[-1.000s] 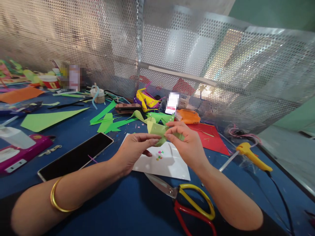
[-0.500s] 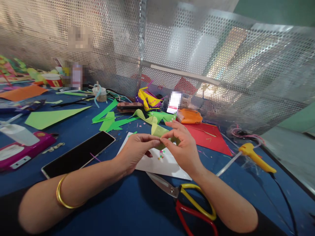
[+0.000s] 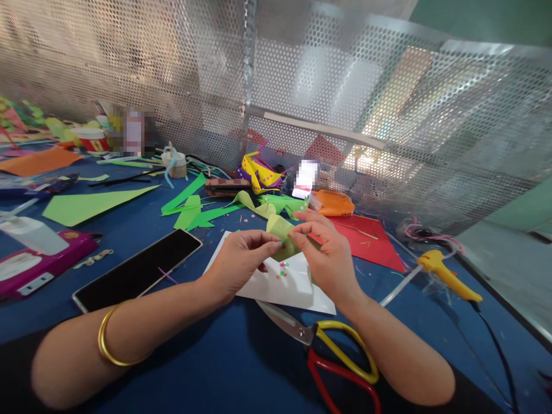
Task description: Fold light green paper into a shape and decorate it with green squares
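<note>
Pinching a small folded piece of light-green paper (image 3: 283, 237) from both sides, the left hand (image 3: 241, 259) and right hand (image 3: 330, 253) hold it raised above the white sheet (image 3: 284, 284); yellow-and-red-handled scissors (image 3: 332, 356) lie nearer.

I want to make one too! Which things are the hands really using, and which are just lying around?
In use:
left hand and right hand, both pinching the light green paper piece
white sheet under it, with tiny coloured bits

Just lying around:
scissors
phone
glue gun
red paper
green scraps
</note>
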`<act>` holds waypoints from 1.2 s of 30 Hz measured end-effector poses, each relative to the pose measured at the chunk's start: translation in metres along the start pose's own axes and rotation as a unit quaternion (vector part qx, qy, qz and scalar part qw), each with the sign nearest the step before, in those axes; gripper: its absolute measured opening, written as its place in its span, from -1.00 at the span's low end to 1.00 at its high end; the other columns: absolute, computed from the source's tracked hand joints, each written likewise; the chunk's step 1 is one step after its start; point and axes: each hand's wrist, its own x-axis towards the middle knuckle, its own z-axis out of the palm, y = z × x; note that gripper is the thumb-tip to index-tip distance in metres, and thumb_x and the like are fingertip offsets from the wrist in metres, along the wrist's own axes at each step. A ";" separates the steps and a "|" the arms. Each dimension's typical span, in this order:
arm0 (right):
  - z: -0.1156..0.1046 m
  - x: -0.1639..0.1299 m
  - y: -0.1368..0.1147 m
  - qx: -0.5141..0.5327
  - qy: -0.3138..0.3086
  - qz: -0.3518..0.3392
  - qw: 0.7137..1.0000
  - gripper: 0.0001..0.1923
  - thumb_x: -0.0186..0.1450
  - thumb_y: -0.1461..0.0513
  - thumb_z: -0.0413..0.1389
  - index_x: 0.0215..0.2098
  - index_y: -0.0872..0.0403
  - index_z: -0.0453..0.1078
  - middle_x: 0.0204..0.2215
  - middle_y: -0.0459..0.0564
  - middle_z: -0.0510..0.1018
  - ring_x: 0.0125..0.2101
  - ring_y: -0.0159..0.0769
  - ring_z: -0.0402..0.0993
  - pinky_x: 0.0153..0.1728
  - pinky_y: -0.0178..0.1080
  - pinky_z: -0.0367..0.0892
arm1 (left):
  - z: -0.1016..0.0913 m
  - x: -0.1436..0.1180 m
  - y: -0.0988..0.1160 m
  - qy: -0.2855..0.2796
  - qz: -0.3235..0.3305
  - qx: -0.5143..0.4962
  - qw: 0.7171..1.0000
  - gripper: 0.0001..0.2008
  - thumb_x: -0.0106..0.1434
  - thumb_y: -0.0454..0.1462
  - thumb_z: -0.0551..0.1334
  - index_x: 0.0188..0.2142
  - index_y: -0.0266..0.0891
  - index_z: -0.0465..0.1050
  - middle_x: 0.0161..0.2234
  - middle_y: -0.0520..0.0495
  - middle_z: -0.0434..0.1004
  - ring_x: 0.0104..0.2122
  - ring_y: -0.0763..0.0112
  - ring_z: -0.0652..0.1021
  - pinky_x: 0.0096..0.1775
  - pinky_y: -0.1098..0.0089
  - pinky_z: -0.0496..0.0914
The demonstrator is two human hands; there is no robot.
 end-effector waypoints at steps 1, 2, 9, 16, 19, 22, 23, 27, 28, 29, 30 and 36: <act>-0.002 0.001 0.000 0.000 0.004 0.000 1.000 -0.91 0.27 0.27 0.14 -0.39 0.01 0.46 -0.05 0.04 0.55 0.10 -0.15 0.34 0.17 0.05 0.14 | 0.000 0.000 0.000 0.005 0.005 0.005 1.000 -0.86 0.06 -0.19 0.36 -0.44 -0.23 0.60 -0.47 0.01 0.54 -0.49 0.49 0.42 -0.51 0.51 0.33; -0.004 0.003 0.000 0.000 0.005 0.001 1.000 -0.92 0.27 0.27 0.15 -0.39 0.01 0.46 -0.04 0.04 0.54 0.10 -0.15 0.36 0.17 0.05 0.15 | 0.000 0.000 -0.001 0.007 0.009 0.012 1.000 -0.86 0.06 -0.19 0.36 -0.44 -0.23 0.60 -0.47 0.02 0.54 -0.50 0.50 0.41 -0.51 0.51 0.33; -0.007 0.004 0.000 -0.024 -0.028 -0.002 0.999 -0.94 0.22 0.24 0.20 -0.43 0.01 0.46 0.00 0.04 0.52 0.15 -0.07 0.30 0.17 0.10 0.13 | -0.003 0.000 -0.003 -0.009 0.036 0.049 0.998 -0.83 0.12 -0.17 0.34 -0.38 -0.23 0.61 -0.45 0.03 0.56 -0.48 0.52 0.42 -0.48 0.53 0.35; -0.004 0.003 0.001 -0.043 -0.061 -0.032 0.997 -0.91 0.25 0.24 0.17 -0.43 0.02 0.43 0.02 0.08 0.51 0.18 -0.08 0.26 0.17 0.10 0.12 | -0.002 0.002 -0.005 -0.028 0.050 0.082 0.995 -0.83 0.16 -0.19 0.30 -0.34 -0.24 0.61 -0.42 0.01 0.58 -0.45 0.48 0.45 -0.48 0.52 0.37; -0.003 0.003 0.000 -0.034 -0.077 -0.024 0.996 -0.91 0.25 0.26 0.15 -0.43 0.04 0.40 -0.01 0.10 0.52 0.16 -0.09 0.28 0.16 0.07 0.13 | -0.002 0.002 -0.006 -0.031 0.046 0.088 0.995 -0.82 0.17 -0.18 0.30 -0.32 -0.23 0.61 -0.39 -0.01 0.60 -0.43 0.47 0.45 -0.50 0.53 0.35; -0.005 0.004 -0.002 -0.008 -0.092 0.018 0.996 -0.91 0.25 0.26 0.13 -0.43 0.05 0.37 -0.13 0.08 0.55 0.06 -0.11 0.36 0.07 0.00 0.21 | -0.003 0.001 -0.006 -0.028 0.030 0.081 0.996 -0.82 0.15 -0.18 0.32 -0.31 -0.23 0.62 -0.37 -0.03 0.61 -0.41 0.44 0.48 -0.50 0.52 0.35; -0.006 0.005 -0.002 0.004 -0.101 0.040 0.994 -0.91 0.25 0.25 0.12 -0.43 0.05 0.37 -0.20 0.06 0.55 -0.02 -0.13 0.41 0.00 -0.04 0.26 | -0.002 0.001 -0.006 -0.023 0.025 0.076 0.997 -0.82 0.14 -0.18 0.33 -0.31 -0.22 0.62 -0.37 -0.03 0.62 -0.40 0.43 0.48 -0.50 0.52 0.36; -0.011 0.009 -0.003 0.047 -0.124 0.123 0.984 -0.87 0.25 0.18 0.10 -0.43 0.05 0.36 -0.46 -0.08 0.47 -0.40 -0.29 0.38 -0.35 -0.22 0.26 | -0.001 -0.001 -0.006 -0.024 0.009 0.050 0.998 -0.81 0.09 -0.17 0.36 -0.34 -0.21 0.63 -0.38 -0.03 0.62 -0.40 0.41 0.49 -0.50 0.49 0.37; -0.011 0.010 -0.002 0.057 -0.125 0.134 0.982 -0.86 0.23 0.17 0.11 -0.44 0.06 0.37 -0.49 -0.09 0.44 -0.44 -0.31 0.34 -0.38 -0.24 0.24 | 0.000 -0.001 -0.005 -0.034 0.004 0.048 0.998 -0.81 0.08 -0.17 0.36 -0.34 -0.22 0.62 -0.38 -0.04 0.62 -0.41 0.41 0.49 -0.49 0.48 0.38; -0.012 0.010 -0.002 0.067 -0.125 0.142 0.980 -0.86 0.22 0.16 0.11 -0.44 0.06 0.37 -0.51 -0.10 0.43 -0.46 -0.33 0.32 -0.40 -0.25 0.22 | 0.000 -0.002 -0.004 -0.046 0.000 0.049 0.998 -0.81 0.09 -0.16 0.35 -0.37 -0.23 0.61 -0.40 -0.04 0.60 -0.41 0.41 0.48 -0.48 0.47 0.38; -0.012 0.011 -0.001 0.076 -0.127 0.150 0.978 -0.85 0.21 0.16 0.12 -0.45 0.07 0.37 -0.52 -0.11 0.42 -0.47 -0.34 0.31 -0.40 -0.25 0.22 | 0.000 -0.003 -0.003 -0.051 0.000 0.049 0.997 -0.81 0.09 -0.15 0.35 -0.42 -0.24 0.59 -0.43 -0.03 0.58 -0.41 0.41 0.47 -0.46 0.47 0.39; -0.013 0.011 -0.001 0.074 -0.145 0.165 0.973 -0.85 0.19 0.14 0.12 -0.45 0.07 0.36 -0.48 -0.07 0.46 -0.44 -0.30 0.37 -0.36 -0.22 0.28 | -0.009 0.003 0.009 0.097 0.106 0.087 0.986 -0.80 0.08 -0.18 0.35 -0.41 -0.25 0.41 -0.18 -0.04 0.50 -0.44 0.52 0.41 -0.51 0.50 0.29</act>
